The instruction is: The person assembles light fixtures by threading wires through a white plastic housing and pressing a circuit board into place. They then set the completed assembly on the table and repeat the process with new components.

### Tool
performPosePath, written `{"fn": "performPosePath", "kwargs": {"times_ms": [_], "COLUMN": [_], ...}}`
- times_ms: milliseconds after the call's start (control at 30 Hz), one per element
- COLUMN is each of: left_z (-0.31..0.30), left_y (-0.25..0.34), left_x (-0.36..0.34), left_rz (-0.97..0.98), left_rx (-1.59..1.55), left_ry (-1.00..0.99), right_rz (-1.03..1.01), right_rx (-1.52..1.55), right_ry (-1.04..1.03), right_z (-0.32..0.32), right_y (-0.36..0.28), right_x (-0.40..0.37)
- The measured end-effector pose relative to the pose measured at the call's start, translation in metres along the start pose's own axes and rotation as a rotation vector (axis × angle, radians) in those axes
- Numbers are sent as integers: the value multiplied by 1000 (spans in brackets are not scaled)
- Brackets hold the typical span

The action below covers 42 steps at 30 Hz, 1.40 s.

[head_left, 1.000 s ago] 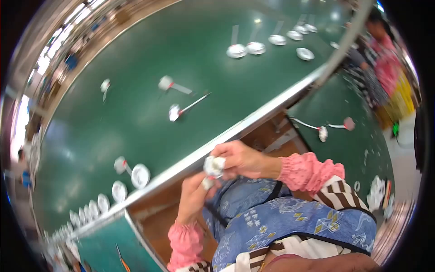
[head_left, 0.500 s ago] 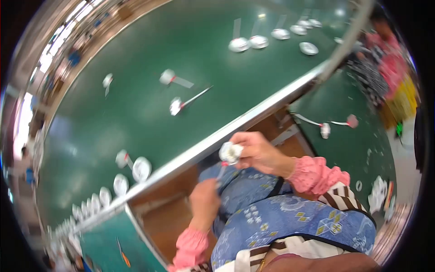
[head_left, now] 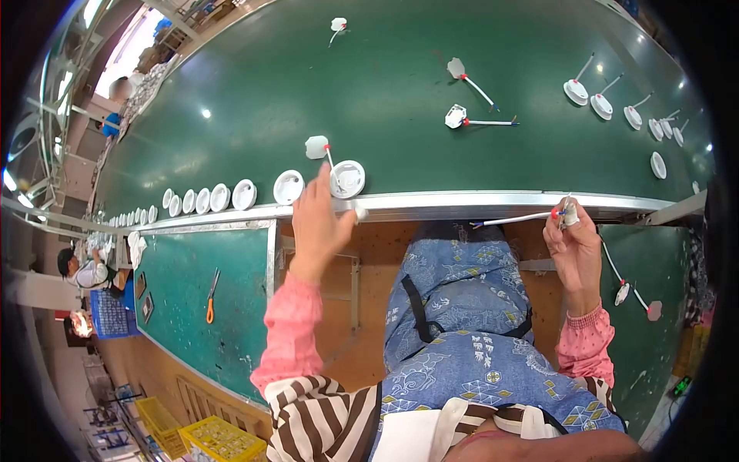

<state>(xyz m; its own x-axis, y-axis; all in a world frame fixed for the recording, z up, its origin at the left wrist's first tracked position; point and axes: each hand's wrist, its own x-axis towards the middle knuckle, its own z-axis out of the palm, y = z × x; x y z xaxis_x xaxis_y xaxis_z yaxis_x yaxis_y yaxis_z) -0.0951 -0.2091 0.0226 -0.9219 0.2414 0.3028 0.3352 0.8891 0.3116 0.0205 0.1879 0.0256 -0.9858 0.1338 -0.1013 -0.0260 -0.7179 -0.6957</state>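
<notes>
My right hand (head_left: 576, 250) is closed around a small white fitting with a red clip, at the table's front edge. From it a white cable (head_left: 519, 219) runs left, with thin wire ends at its tip. My left hand (head_left: 314, 223) reaches over the metal edge with fingers stretched out and apart. Its fingertips are right beside a round white housing (head_left: 359, 179). Just behind them lies a flat white piece (head_left: 316, 147) with a red clip and a short cable reaching toward that housing. A small white bit (head_left: 359, 212) shows at the left thumb.
A row of round white housings (head_left: 219, 198) lines the front edge leftward. More housings with cables (head_left: 602, 107) stand back right. Two cabled pieces (head_left: 456, 116) lie mid-table. Orange-handled scissors (head_left: 210, 308) rest on the lower green surface; a person (head_left: 88, 269) is far left.
The view has turned. My left hand has left the cable and moved away to the housings at the table edge. My right hand still holds the fitting, now farther to the right.
</notes>
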Motion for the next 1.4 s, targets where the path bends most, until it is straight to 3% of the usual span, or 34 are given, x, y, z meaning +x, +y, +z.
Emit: {"fn": "performPosePath", "kwargs": {"times_ms": [133, 300, 467, 567, 633, 700, 833, 1033, 1167, 1233, 1333, 1400], "left_z": [38, 88, 160, 178, 183, 185, 150, 90, 34, 7, -8, 4], "left_y": [-14, 89, 212, 257, 262, 248, 187, 102, 15, -36, -107, -107], "left_x": [28, 35, 72, 94, 96, 95, 55, 16, 11, 13, 27, 33], "left_rz": [-67, 64, 158, 242, 409, 536, 585, 296, -42, -154, -123, -112], "left_rx": [-200, -402, -519, -637, -740, -788, -681, -309, 90, 390, 22, -25], "left_ry": [34, 125, 94, -36, 27, 41, 213, 367, 443, 314, -26, 38], "right_rz": [71, 38, -31, -115, -147, -151, -93, 82, 98, 102, 120, 134], "right_rx": [54, 85, 148, 150, 138, 149, 184, 188, 164, 148, 118, 121], "right_ry": [-43, -34, 64, 132, 127, 167, 187, 59, -10, -16, -12, -36], "right_z": [-6, -7, -17, -27, -42, -51, -67, -48, -16, -13, -2, 3], "right_y": [9, 4, -15, -37, -49, -51, -33, 3, 12, 15, 18, 24], "right_x": [0, -1, -8, -17, -23, -26, -22, 6, 11, 12, 13, 13]}}
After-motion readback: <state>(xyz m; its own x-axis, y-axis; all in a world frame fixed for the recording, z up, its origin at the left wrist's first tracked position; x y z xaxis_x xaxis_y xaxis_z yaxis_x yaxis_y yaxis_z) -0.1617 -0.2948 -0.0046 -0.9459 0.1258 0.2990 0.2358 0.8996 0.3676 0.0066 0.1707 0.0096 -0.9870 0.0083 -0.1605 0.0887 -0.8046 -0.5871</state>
